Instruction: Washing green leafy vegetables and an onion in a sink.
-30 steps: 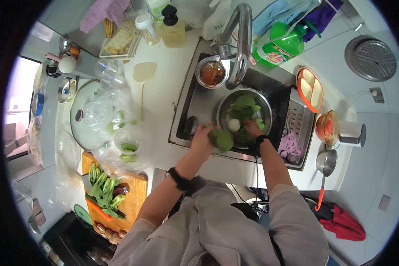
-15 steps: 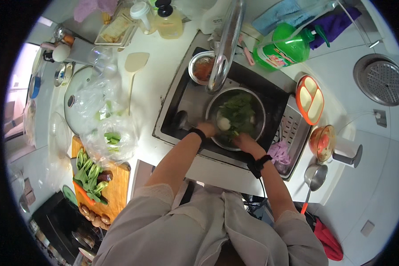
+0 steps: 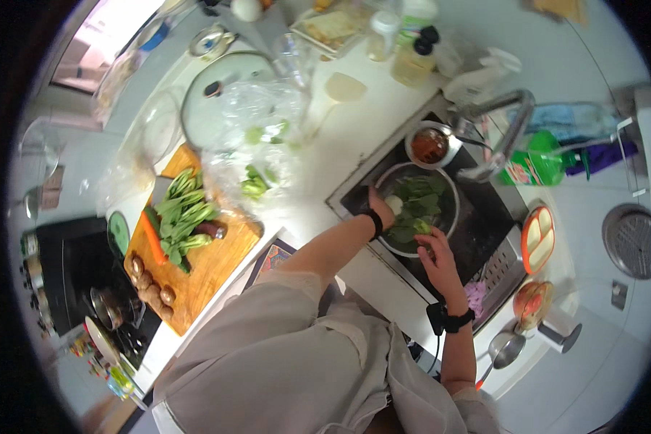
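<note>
Head view | leafy greens (image 3: pixel 414 194) sit in a steel bowl (image 3: pixel 452 210) in the sink (image 3: pixel 484 224); pale stem end faces right hand (image 3: pixel 440 262), nearer, leaves point away | right fingers half-curled, grip unclear | left hand (image 3: pixel 383 210) at bowl's left rim, fingers partly hidden, hold unclear

The left of 2 head-worn fisheyes looks down from near above sink (image 3: pixel 481 213) and counter (image 3: pixel 317 168).

Can't tell from here if the left grip (image 3: pixel 382 208) is touching that white round thing (image 3: pixel 393 205), tbh. Leafy greens (image 3: pixel 419 198) hide most of the bowl (image 3: pixel 456 204) bottom, and the pale spatula (image 3: pixel 344 87) handle's blurry.
</note>
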Action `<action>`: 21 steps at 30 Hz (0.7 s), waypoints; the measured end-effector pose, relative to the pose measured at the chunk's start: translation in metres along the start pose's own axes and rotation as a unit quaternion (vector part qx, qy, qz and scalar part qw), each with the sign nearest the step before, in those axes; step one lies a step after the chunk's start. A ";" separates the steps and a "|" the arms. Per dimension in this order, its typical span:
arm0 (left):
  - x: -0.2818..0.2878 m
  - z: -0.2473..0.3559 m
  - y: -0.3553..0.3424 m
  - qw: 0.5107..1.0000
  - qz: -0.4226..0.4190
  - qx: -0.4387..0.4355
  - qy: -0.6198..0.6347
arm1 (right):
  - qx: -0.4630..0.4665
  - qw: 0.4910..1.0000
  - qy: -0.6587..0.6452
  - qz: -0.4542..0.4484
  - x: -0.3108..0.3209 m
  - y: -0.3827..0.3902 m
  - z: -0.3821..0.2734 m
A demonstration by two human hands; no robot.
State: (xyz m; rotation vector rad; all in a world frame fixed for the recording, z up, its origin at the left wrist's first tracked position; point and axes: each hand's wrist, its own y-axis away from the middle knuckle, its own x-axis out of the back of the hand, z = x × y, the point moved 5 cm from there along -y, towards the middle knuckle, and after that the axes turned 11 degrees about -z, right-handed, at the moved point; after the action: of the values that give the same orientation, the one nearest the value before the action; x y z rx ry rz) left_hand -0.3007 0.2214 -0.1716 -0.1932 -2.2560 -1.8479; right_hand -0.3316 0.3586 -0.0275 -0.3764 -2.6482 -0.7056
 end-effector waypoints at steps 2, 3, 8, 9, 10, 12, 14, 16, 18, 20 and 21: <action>-0.018 -0.002 0.020 0.974 0.126 -0.120 0.144 | 0.048 0.999 0.000 0.015 -0.008 -0.007 -0.047; -0.027 -0.005 0.033 0.942 0.191 -0.175 0.213 | 0.078 0.997 -0.003 -0.003 -0.014 -0.013 -0.076; -0.090 -0.075 0.136 0.623 0.597 -0.301 0.406 | 0.299 0.948 0.106 -0.039 -0.076 -0.061 -0.168; -0.111 -0.087 0.140 0.731 0.505 -0.263 0.378 | 0.307 0.940 0.139 -0.058 -0.096 -0.076 -0.178; -0.136 -0.101 0.144 0.821 0.400 -0.218 0.343 | 0.316 0.930 0.171 -0.077 -0.115 -0.088 -0.184; -0.181 -0.144 0.165 0.783 0.459 -0.205 0.366 | 0.258 0.922 0.279 -0.076 -0.148 -0.102 -0.184; -0.218 -0.195 0.188 0.750 0.474 -0.129 0.443 | 0.242 0.896 0.366 -0.069 -0.168 -0.116 -0.194; -0.269 -0.237 0.184 0.682 0.520 -0.019 0.515 | 0.252 0.915 0.299 -0.102 -0.180 -0.116 -0.223; -0.308 -0.274 0.190 0.635 0.548 0.080 0.539 | 0.291 0.930 0.194 -0.111 -0.187 -0.118 -0.243; -0.311 -0.284 0.189 0.670 0.565 0.137 0.462 | 0.271 0.939 0.167 -0.128 -0.196 -0.121 -0.257; -0.311 -0.286 0.190 0.701 0.572 0.194 0.378 | 0.249 0.948 0.134 -0.146 -0.202 -0.120 -0.262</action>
State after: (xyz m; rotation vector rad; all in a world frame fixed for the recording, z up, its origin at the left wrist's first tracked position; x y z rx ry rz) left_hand 0.0696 -0.0094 -0.0158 -0.4972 -1.2752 -0.5584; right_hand -0.1175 0.0889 0.0481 0.2412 -2.5185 -0.1290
